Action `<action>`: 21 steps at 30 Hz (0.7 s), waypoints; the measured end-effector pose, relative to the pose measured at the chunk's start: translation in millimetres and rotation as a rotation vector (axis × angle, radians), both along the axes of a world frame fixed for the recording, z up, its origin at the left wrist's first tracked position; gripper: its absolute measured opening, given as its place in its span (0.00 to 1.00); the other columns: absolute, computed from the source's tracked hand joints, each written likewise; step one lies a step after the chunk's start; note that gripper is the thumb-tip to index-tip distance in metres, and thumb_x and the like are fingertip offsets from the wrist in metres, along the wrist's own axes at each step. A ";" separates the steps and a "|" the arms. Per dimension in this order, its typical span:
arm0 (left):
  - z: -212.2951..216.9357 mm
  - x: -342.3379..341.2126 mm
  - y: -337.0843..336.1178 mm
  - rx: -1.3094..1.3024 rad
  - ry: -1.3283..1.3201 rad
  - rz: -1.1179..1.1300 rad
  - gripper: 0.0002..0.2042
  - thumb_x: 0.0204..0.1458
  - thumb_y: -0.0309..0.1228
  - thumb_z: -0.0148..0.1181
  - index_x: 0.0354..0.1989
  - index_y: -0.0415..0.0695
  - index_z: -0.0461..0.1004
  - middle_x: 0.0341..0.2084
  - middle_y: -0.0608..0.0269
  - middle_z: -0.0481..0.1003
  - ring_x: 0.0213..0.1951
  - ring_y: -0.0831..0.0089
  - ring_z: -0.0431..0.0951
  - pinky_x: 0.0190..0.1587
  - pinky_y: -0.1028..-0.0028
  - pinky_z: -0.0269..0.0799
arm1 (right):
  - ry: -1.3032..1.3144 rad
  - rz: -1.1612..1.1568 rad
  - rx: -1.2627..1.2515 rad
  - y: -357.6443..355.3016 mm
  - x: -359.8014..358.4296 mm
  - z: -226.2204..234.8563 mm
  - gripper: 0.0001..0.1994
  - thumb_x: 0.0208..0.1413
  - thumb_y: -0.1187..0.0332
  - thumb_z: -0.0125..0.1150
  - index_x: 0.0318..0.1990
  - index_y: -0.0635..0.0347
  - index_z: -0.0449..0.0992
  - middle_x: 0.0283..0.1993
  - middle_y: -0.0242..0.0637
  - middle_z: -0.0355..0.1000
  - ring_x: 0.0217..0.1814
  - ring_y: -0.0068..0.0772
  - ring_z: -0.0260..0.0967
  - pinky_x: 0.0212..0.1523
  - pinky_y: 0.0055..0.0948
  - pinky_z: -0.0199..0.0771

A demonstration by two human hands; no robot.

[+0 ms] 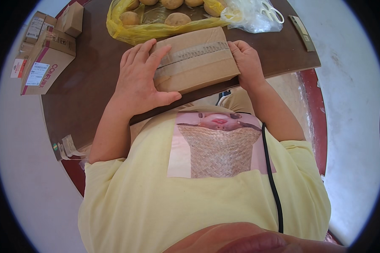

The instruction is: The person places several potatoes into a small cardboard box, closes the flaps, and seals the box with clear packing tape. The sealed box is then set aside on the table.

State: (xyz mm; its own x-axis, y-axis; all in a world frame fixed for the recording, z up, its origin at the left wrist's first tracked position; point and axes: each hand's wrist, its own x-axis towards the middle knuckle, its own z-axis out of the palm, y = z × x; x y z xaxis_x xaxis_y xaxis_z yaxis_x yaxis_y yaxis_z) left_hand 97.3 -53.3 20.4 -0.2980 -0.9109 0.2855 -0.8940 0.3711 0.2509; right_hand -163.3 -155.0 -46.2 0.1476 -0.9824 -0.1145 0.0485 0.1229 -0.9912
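A brown cardboard box (196, 63) with clear tape along its top lies at the table's near edge, slightly tilted. My left hand (141, 82) spans its left end, with the fingers toward the far side and the thumb at the near side. At the other end, my right hand (245, 61) grips the box's right edge, its fingers curled in. The box's underside and the tips of some right fingers are hidden.
Beyond the box, a yellow plastic bag (133, 31) holds several round brown potatoes (177, 19). White-handled scissors (272, 12) rest on clear plastic (257, 23). A flat, light-coloured bar (302, 33) lies at the right edge. Stacked cartons (57, 52) stand on the left of the brown table (93, 80).
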 end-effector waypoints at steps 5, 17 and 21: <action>-3.5 10.8 -4.4 -0.020 0.109 -0.071 0.47 0.37 0.59 0.67 0.64 0.42 0.62 0.64 0.47 0.59 0.65 0.49 0.57 0.66 0.56 0.49 | 0.046 -0.019 -0.015 -0.5 1.2 1.4 0.11 0.62 0.65 0.59 0.33 0.65 0.76 0.27 0.27 0.72 0.28 0.15 0.61 0.29 0.21 0.64; -23.2 43.3 44.1 -0.017 0.337 0.035 0.46 0.39 0.53 0.70 0.66 0.45 0.59 0.67 0.49 0.55 0.69 0.47 0.50 0.68 0.55 0.47 | 0.031 0.004 0.013 2.5 2.7 5.2 0.12 0.63 0.64 0.57 0.34 0.64 0.76 0.27 0.26 0.71 0.28 0.14 0.61 0.30 0.21 0.64; -25.6 42.4 54.8 -0.211 0.219 0.057 0.40 0.43 0.54 0.68 0.62 0.42 0.65 0.65 0.51 0.60 0.67 0.51 0.56 0.67 0.57 0.51 | -0.009 0.006 0.009 1.2 -0.9 1.6 0.11 0.64 0.64 0.56 0.34 0.62 0.76 0.29 0.26 0.72 0.29 0.13 0.63 0.31 0.19 0.66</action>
